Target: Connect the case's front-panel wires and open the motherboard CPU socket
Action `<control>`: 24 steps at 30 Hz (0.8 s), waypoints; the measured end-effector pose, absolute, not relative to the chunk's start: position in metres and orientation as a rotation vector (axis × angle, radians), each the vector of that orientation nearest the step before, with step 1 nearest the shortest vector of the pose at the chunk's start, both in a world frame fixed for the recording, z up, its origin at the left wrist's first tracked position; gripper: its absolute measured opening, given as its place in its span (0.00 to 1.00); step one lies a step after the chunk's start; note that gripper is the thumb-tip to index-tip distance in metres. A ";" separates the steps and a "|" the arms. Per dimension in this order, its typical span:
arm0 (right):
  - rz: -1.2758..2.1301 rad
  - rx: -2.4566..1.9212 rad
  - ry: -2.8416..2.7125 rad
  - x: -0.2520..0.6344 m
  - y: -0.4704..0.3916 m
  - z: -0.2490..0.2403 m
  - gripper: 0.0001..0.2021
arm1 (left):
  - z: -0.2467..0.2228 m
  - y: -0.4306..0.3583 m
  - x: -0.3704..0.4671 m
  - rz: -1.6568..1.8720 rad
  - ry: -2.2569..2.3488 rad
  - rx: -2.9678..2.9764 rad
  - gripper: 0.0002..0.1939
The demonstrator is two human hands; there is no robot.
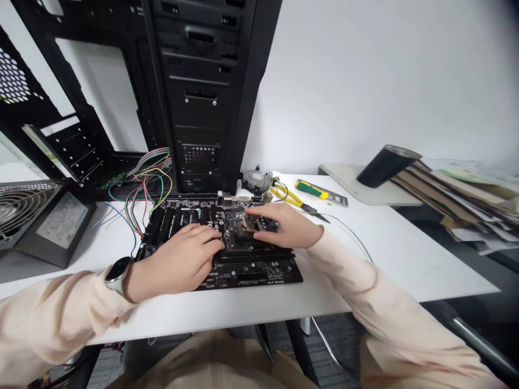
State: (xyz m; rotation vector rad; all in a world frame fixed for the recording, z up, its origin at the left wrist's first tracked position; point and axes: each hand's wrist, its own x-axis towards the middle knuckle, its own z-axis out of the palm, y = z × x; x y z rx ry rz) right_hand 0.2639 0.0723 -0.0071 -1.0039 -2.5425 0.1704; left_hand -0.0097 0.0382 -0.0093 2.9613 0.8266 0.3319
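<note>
A dark motherboard (pixel 231 275) lies on the white table, with my two hands over it. My left hand (pixel 182 259), a watch (pixel 118 273) at its wrist, rests on the middle of the board with its fingers stretched out flat and nothing visible in them. My right hand (pixel 292 226) is at the CPU socket (pixel 245 227), index finger at its far edge and thumb at its near edge. A gap shows between that thumb and index finger, with the socket's metal frame between them. The other right fingers are partly hidden behind the hand.
Behind the board stands a black computer case (pixel 203 119). Coloured wires (pixel 152 186) and a power supply (pixel 60 224) are at the left. A CPU cooler (pixel 256 179), yellow-handled pliers (pixel 300 202) and a green-yellow tool (pixel 311 189) lie at the back right, with stacked cardboard (pixel 430 189) beyond.
</note>
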 end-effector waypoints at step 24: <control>0.149 -0.831 -2.413 0.262 0.067 0.003 0.14 | -0.008 0.037 -0.009 0.307 0.839 2.965 0.17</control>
